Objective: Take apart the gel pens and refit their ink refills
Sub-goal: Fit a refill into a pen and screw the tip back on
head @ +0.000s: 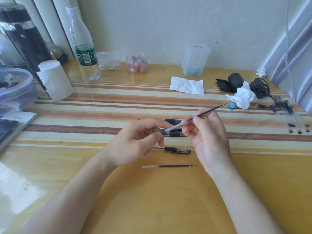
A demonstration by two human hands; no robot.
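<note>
With the left hand (135, 142), thumb and forefinger clamped on the black end of the barrel (173, 127), hold that clear tube steady, up off the table (152, 208). Brace the wrist if need be. (Just below, flat on the table: a whole pen (175, 149) and a spare refill (175, 166), both easy to sweep away with a careless forearm.)

Look next along the tube to the refill (209, 110), partly inside, with the tip poking up and to the right. With the right hand (209, 139), fingertips pinched on the dark stem just past the barrel mouth, move it straight along the barrel's own line. No bending, no sideways lean; probably a thin tube, quick to kink. Grip close to the mouth for control and work in short steps rather than one long shove.

Hard to say from here whether going in or coming out; same care either way.

Leave the other pens (290, 114) at the far right alone.
</note>
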